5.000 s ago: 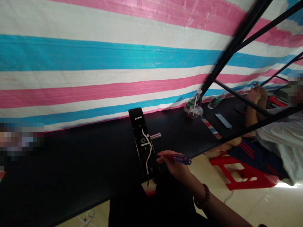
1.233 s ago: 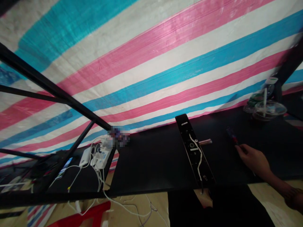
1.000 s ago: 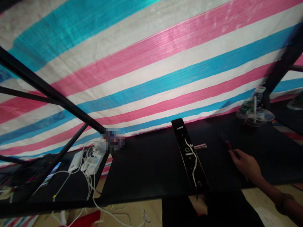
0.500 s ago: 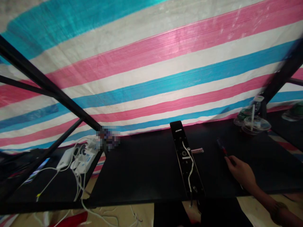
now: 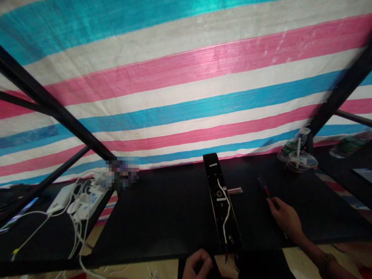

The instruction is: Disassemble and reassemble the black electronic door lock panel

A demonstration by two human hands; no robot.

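My right hand is over the right part of the black table, its fingers closed on a screwdriver with a clear, dark handle and a red band. The handle points away from me; a thin pale tip shows below the hand. Left of it lies a long black door lock panel, back side up. A white cable runs along the panel, and a copper-coloured lever juts out to its right. At the table's front edge, my left hand is loosely curled, apart from the panel, with nothing visible in it.
A plastic bowl with a straw and a bottle stand at the back right. White power strips and cables fill the left table. Black metal posts slant up at both sides before a striped tarp.
My left hand has come into view at the bottom. The camera view has shifted slightly, moving the scene leftwards and down. My right hand still holds the screwdriver in the same place.
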